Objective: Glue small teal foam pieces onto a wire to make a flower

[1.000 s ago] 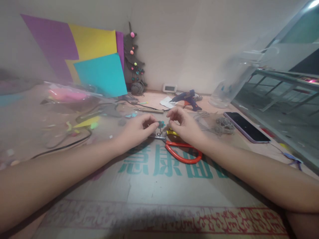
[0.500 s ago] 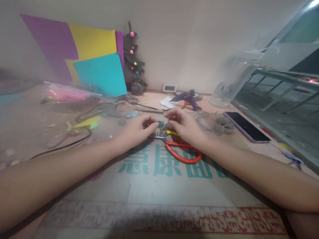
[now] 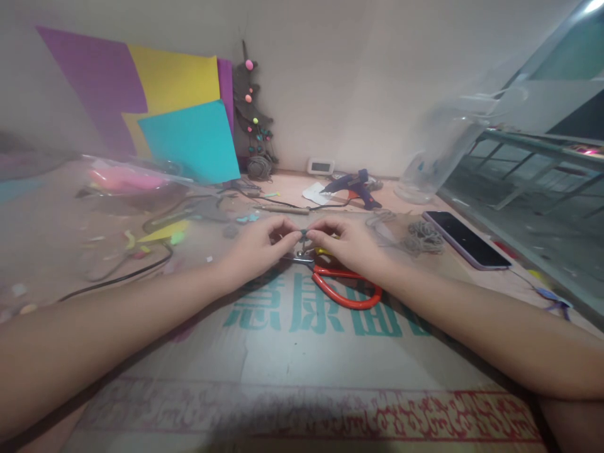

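Pinches a small teal piece [image 3: 304, 233] in the left hand [image 3: 271, 244], thumb and fingertips closed on it. Brings the right hand [image 3: 344, 242] against its other side, thumb and forefinger nearly together; cannot tell whether gripping. Shows red-handled scissors [image 3: 352, 303] just nearer than the grip, a glue gun [image 3: 353, 182] beyond, a phone [image 3: 465, 240] well rightward.

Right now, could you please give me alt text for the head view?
A left hand and a right hand pinch a small teal piece between them, above red-handled scissors on a printed board. Behind are coloured sheets, a small decorated tree and a glue gun; a phone lies at right.
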